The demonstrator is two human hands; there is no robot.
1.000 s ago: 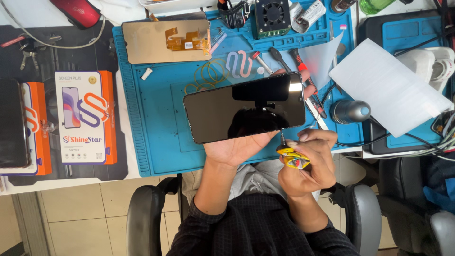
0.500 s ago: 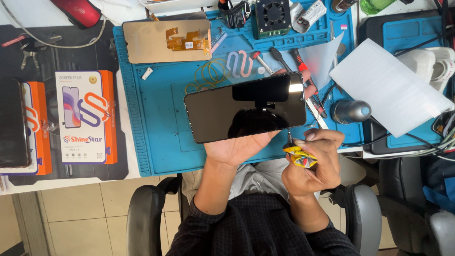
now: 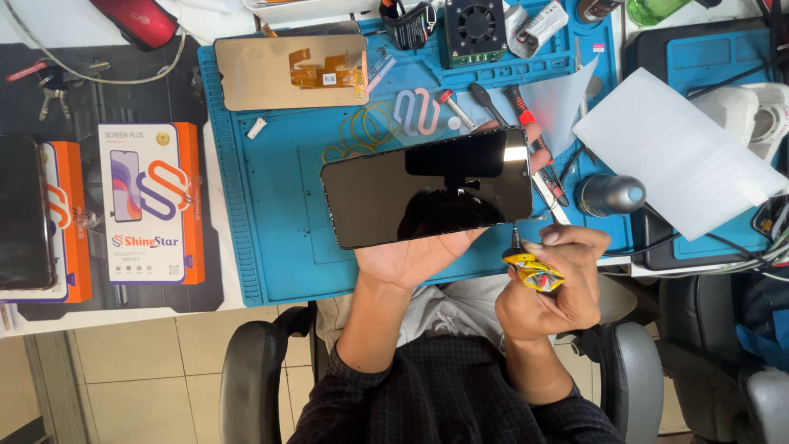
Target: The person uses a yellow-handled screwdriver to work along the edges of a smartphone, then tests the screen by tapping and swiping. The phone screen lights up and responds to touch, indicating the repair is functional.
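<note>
Presently: left hand (image 3: 415, 259), palm up, grasps the black phone screen (image 3: 427, 187), holding it flat above the near edge of the blue work mat (image 3: 275, 205). Right hand (image 3: 546, 288), just off the mat's near edge, is clenched around a yellow glue tube (image 3: 532, 271), nozzle at the screen's lower corner. Copper-backed panel (image 3: 292, 72): on the mat's far side. Screwdrivers (image 3: 526, 123): on the mat, beyond the screen.

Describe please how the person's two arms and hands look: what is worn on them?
Both hands, the left hand and the right hand, are bare, with no gloves. No ring or watch can be seen. The forearms are uncovered too. Dark sleeves with a fine check pattern are pushed up toward the elbows on both arms.
</note>
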